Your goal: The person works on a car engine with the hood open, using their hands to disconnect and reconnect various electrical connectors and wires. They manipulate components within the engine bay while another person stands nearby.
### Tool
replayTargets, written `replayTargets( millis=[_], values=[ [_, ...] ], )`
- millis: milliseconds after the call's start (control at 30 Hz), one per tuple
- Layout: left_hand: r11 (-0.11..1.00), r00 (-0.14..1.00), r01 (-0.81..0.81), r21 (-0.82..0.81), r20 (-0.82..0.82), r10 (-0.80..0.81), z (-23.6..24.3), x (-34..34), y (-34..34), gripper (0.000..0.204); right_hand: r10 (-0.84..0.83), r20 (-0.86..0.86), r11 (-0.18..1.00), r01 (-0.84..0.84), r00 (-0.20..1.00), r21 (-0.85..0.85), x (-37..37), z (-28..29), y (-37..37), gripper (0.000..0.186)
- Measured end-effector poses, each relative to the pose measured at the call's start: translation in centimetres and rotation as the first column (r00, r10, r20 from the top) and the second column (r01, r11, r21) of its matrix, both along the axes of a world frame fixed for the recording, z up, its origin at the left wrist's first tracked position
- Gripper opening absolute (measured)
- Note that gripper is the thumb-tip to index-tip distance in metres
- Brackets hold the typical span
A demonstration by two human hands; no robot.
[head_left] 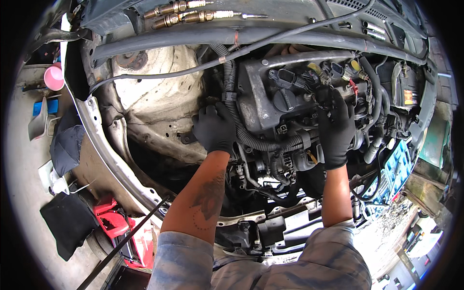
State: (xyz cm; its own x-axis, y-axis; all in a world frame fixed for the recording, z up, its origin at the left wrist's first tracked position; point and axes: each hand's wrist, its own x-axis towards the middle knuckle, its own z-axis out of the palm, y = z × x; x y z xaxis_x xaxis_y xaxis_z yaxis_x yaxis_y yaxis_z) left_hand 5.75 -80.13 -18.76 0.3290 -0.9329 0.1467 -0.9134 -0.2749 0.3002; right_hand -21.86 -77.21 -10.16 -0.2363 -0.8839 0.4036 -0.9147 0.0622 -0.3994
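Both my hands wear black gloves and reach into a car's engine bay. My left hand point(212, 128) is curled like a fist against the pale inner fender point(159, 118), beside a ribbed black wiring conduit point(229, 82). Its fingertips are hidden. Over the engine cover's point(253, 96) front side, my right hand point(337, 133) points its bent fingers in among the wiring and coil connectors point(285, 76). Whatever those fingers grip is too dark to tell. Close to them are the round black oil filler cap point(284, 100) and a red connector piece point(354, 87).
Several spark plugs point(193, 17) lie on the cowl at the back, with two metal sockets point(374, 30) farther right. A thin hose point(169, 73) crosses the bay. A prop rod point(121, 244) slants at lower left. A blue tool case point(397, 166) lies open at right.
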Motion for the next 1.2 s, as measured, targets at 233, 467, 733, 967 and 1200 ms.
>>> replayTargets(
  millis=[233,467,733,967,1200],
  values=[
    [1.0,1.0,-0.004,0.003,0.015,0.004,0.0,-0.3,-0.1,0.04,-0.311,0.425,0.935,0.195,0.85,0.296,1.6,0.0,0.5,0.073],
    [0.996,1.0,-0.021,0.085,0.009,0.02,0.3,-0.4,-0.2,0.047,-0.173,0.797,0.959,0.284,0.579,0.002,3.9,-3.0,0.2,0.081],
    [0.998,1.0,-0.031,0.053,0.001,0.031,-0.5,-0.4,-0.2,0.046,-0.234,0.86,0.951,0.29,0.453,0.106,3.4,-0.7,-0.3,0.063],
    [0.999,0.999,-0.036,0.027,-0.016,0.036,-0.8,-0.2,-0.3,0.044,-0.081,0.809,0.995,0.096,0.582,0.03,2.2,2.0,4.2,0.05],
    [1.0,1.0,-0.023,0.021,0.006,0.023,-0.3,-0.3,-0.2,0.041,0.326,0.939,0.945,-0.052,0.107,-0.322,0.4,6.9,4.3,0.051]
  ],
)
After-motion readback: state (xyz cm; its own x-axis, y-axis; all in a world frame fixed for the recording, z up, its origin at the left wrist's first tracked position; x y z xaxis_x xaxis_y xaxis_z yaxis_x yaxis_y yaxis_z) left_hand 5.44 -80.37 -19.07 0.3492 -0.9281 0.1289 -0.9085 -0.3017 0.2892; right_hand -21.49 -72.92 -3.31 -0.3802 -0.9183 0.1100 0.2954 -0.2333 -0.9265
